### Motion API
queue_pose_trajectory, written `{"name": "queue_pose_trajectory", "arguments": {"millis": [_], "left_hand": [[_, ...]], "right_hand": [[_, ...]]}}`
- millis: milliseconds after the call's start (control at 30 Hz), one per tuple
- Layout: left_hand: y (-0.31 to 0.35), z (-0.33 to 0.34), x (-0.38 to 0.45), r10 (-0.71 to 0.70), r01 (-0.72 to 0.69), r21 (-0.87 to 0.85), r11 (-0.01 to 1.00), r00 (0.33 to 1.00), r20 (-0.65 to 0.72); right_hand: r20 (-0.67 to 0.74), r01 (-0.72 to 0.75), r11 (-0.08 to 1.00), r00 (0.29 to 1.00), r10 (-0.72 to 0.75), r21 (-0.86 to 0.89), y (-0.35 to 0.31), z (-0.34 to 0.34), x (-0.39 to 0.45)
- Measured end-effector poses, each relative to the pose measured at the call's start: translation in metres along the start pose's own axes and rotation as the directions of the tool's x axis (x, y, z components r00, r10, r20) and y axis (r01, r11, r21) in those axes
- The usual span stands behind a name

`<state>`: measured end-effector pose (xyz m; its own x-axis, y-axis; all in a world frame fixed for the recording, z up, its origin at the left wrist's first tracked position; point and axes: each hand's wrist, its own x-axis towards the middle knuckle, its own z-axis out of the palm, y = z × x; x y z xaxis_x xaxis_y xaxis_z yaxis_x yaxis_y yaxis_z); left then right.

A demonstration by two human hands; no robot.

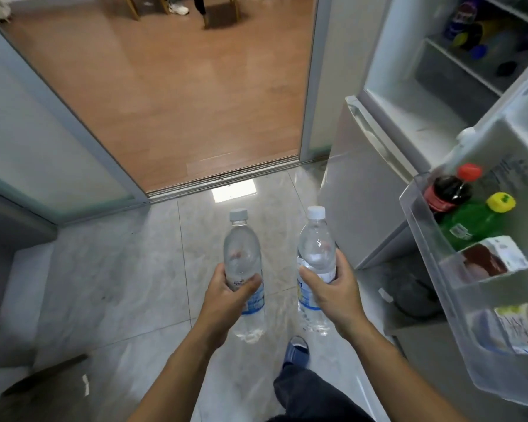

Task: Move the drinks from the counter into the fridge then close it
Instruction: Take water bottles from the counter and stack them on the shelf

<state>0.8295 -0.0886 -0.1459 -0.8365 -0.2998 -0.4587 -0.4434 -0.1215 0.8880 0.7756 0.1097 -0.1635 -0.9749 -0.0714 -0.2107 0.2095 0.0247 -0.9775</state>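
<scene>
Left grip [226, 295]: fingers wrapped round grey-capped bottle [244, 263], mid-body.
Right grip [333, 292]: fingers wrapped round white-capped bottle [316, 251], mid-body.
Fridge door [500, 300]: open, at right.

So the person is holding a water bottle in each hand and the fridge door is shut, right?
Not quite. The fridge door is open, swung out on the right, with drinks showing in its shelf. The head view shows this. The rest holds: the left hand grips one water bottle and the right hand grips the other water bottle.
</scene>
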Motion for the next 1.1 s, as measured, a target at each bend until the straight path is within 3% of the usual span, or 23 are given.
{"name": "queue_pose_trajectory", "arguments": {"millis": [267,567,800,1100], "left_hand": [[0.061,0.002,0.092,0.006,-0.007,0.038,0.999,1.000,0.013],[0.109,-0.014,0.225,0.001,-0.006,0.026,1.000,0.987,0.162],[0.163,-0.023,0.327,0.001,-0.042,0.103,0.994,0.927,0.375],[0.204,0.021,0.404,-0.021,-0.110,0.213,0.971,0.846,0.533]], "right_hand": [[-0.040,0.004,1.000,0.999,-0.004,-0.019,-0.026,0.018,0.104],[-0.195,-0.010,0.999,0.981,0.004,-0.031,-0.037,0.059,0.195],[-0.433,-0.024,0.999,0.901,0.007,-0.035,-0.062,0.103,0.246],[-0.645,-0.045,0.999,0.764,0.037,0.004,-0.079,0.112,0.295]]}}
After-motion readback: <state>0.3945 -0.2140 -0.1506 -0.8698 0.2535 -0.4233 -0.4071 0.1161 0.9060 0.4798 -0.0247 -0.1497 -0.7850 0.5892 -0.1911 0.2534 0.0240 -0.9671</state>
